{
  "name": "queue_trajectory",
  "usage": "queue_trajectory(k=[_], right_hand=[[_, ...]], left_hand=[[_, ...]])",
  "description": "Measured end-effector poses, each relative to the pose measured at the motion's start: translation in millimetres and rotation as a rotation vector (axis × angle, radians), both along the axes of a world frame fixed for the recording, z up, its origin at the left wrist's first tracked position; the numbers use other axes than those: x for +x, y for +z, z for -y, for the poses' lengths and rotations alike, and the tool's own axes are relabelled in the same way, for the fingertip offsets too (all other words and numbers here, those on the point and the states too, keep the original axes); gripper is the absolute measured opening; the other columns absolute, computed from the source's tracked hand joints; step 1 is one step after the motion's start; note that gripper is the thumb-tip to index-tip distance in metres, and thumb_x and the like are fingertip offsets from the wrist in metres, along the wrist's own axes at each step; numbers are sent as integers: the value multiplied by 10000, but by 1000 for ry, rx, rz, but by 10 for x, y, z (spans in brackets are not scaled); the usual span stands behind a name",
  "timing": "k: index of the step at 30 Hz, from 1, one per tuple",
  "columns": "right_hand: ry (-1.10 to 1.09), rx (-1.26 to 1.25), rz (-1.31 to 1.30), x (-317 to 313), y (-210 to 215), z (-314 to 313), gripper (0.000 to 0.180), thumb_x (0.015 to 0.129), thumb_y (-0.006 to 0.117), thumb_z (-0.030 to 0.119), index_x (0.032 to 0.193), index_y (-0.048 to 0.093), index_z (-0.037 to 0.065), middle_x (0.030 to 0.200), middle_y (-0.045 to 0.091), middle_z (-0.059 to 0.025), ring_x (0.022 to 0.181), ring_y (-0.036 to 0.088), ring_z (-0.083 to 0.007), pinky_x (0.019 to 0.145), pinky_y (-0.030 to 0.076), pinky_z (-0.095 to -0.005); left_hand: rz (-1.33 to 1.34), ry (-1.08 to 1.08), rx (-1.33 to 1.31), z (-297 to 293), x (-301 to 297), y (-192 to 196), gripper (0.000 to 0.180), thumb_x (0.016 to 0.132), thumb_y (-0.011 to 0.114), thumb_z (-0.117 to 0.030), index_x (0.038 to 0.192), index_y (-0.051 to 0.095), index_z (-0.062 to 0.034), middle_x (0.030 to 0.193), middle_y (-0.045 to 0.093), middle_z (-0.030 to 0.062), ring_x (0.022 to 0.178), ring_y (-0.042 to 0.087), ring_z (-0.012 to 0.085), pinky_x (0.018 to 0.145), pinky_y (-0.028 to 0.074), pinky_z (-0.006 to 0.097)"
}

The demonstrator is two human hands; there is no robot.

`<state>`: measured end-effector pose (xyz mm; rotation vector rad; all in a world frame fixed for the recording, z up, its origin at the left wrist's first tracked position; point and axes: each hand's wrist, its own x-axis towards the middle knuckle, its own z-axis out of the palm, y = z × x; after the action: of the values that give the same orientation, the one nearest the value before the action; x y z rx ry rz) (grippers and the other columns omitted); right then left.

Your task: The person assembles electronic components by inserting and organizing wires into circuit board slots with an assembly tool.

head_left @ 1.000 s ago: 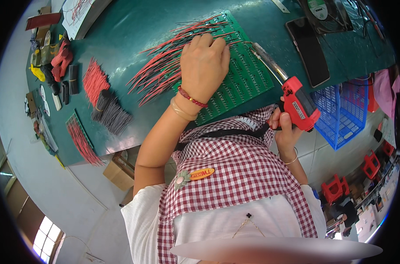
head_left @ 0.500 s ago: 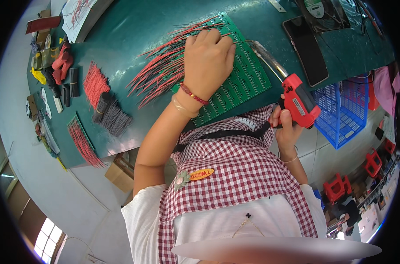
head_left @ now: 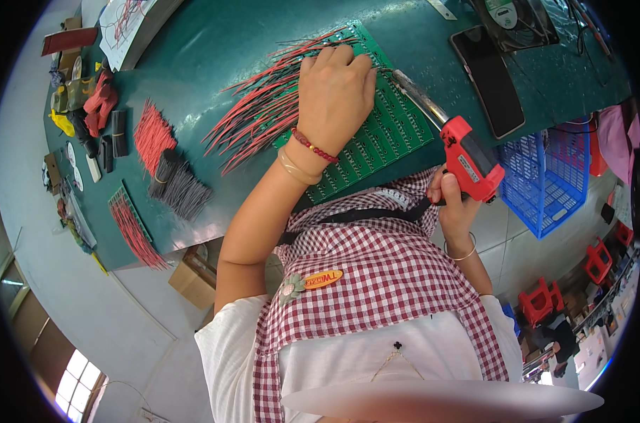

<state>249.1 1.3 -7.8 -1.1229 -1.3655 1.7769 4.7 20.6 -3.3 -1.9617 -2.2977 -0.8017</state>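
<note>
My left hand (head_left: 334, 95) is over a green circuit board panel (head_left: 376, 134), its fingers curled down and pinched together. A thin dark wire end pokes out beside its fingertips, which are partly hidden. Red and black wires (head_left: 256, 106) fan out leftward from the panel, some under my hand. My right hand (head_left: 457, 201) grips the handle of a red and black soldering gun (head_left: 471, 162). Its metal barrel points up and left, with the tip over the panel close to my left fingertips.
Bundles of red wires (head_left: 153, 134) and black wires (head_left: 179, 185) lie to the left, near a small wired board (head_left: 131, 229). A phone (head_left: 488, 81) lies at right. Beyond the table edge stands a blue plastic basket (head_left: 545, 187).
The soldering gun has shifted a little left in my right hand, its tip now slightly lower over the panel. My left hand has moved very slightly right.
</note>
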Motion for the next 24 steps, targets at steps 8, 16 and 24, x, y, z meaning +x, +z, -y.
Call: queue_trajectory(k=[8, 16, 24], right_hand=[[-63, 43, -111, -38, 41, -1, 358, 908, 508, 196, 1184, 444, -24, 643, 483, -54, 503, 433, -99, 482, 402, -240], [-73, 73, -86, -38, 43, -39, 365, 909, 512, 200, 1188, 441, -24, 652, 487, -57, 495, 430, -99, 473, 402, -241], [-119, 71, -112, -87, 146, -40, 357, 908, 508, 193, 1181, 442, -28, 665, 497, -64, 492, 430, -100, 467, 391, -246]], left_hand=[[-5, -8, 2, 6, -7, 0, 123, 763, 618, -158, 688, 592, -65, 691, 531, 59, 701, 527, 248, 608, 377, 367], [-105, 27, -31, 9, 25, 24, 141, 776, 614, -187, 693, 590, -76, 704, 546, 52, 723, 545, 229, 629, 384, 365], [-209, 56, -113, 85, 56, 109, 113, 789, 611, -206, 760, 589, -99, 740, 571, 43, 757, 562, 210, 697, 376, 363]])
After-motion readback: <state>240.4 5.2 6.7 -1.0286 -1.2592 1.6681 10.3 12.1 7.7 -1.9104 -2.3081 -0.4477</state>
